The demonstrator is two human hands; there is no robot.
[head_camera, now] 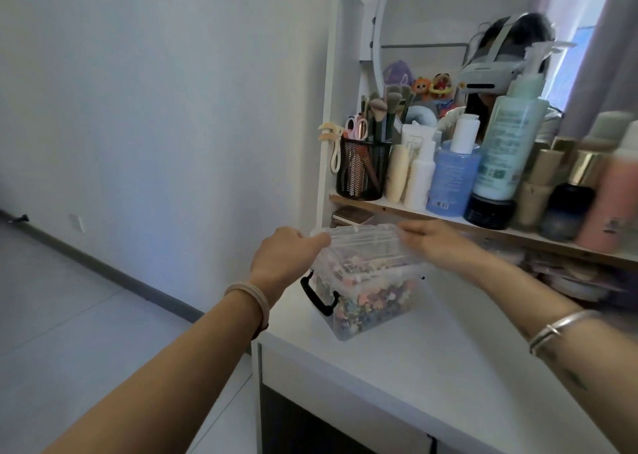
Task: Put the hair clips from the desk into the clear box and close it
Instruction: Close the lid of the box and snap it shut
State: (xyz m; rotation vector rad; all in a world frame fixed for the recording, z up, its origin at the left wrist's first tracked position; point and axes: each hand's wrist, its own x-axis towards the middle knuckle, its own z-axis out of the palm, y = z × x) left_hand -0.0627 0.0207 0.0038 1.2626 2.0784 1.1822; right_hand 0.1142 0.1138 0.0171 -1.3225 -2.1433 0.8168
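Hair clips (379, 298): a many-coloured heap inside the clear box (374, 315), filling it well up the walls. Box sits on the white desk (448, 367), centre of frame, just below the toiletry shelf (390, 208); black latch handle (317, 298) on its left end hangs down, unclipped.

Step in hand, by my reading: closing. Lid (366, 246) lies over the box mouth but aslant, far edge higher than near edge, not seated.

Hands: both arms stretched forward from the lower corners of the frame, converging on the lid.
- Left hand (286, 256) grips the lid's left end, knuckles up, wrist bent slightly down.
- Right hand (431, 243) pinches the right end, fingers over the top edge.

To do it well:
- Square the lid with the rim before pressing.
- Lower both ends together so neither corner rides up.
- Watch that no clip stands proud of the rim and jams the seal.
- Then swing the black latch handle up over the lid; the right end's latch is hidden from view.
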